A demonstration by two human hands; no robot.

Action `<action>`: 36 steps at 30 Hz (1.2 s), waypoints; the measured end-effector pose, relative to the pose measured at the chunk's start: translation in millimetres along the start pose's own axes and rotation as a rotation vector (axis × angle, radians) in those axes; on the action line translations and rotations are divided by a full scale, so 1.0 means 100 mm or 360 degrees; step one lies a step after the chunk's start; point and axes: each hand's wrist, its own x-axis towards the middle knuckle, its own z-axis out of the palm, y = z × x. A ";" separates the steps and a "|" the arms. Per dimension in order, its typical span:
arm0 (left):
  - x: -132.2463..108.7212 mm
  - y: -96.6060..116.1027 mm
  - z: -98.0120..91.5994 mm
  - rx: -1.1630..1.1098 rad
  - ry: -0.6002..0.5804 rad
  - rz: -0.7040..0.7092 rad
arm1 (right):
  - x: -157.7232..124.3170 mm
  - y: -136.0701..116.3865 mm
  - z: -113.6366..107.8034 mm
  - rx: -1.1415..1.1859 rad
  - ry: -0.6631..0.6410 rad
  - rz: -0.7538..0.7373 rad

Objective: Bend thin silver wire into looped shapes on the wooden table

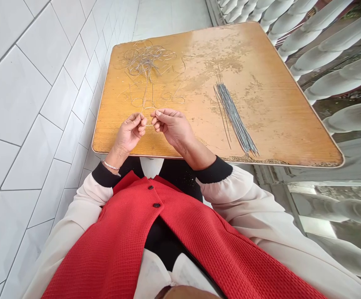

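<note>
Evidently | just left of frame centre: left hand [128, 133] and right hand [176, 129] each pinched, by fingertip grip, a thin, pale, curved wire-like strand [149, 125] | light, even tension seemed wisest against kinks

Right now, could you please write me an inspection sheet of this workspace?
Surface: table, its top worn in patches.
Things in hand: thin strand, showing between the two hands.
Clutter: tangled strands toward the far left; bundle of grey rods on the right, a few lying loose alongside.
Hands: left hand and right hand, fingertips pinched, over the near part of the table.
Cables: nothing seen.
Surroundings: tiled wall on the left, white balusters on the right.
</note>
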 end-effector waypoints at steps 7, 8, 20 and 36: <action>-0.02 -0.06 -0.04 -0.0020 -0.0004 -0.0002 | 0.00 -0.10 -0.06 -0.0172 -0.0166 0.0024; -0.02 -0.06 -0.05 -0.0013 -0.0008 0.0015 | 0.00 -0.11 -0.07 -0.0177 -0.0182 0.0042; 0.00 -0.06 -0.06 0.0235 -0.0049 -0.0064 | 0.00 -0.16 -0.05 -0.0209 -0.0179 -0.0015; -0.01 -0.10 -0.15 0.0148 -0.0150 -0.0138 | 0.12 -0.20 -0.24 -0.0717 0.0073 -0.0525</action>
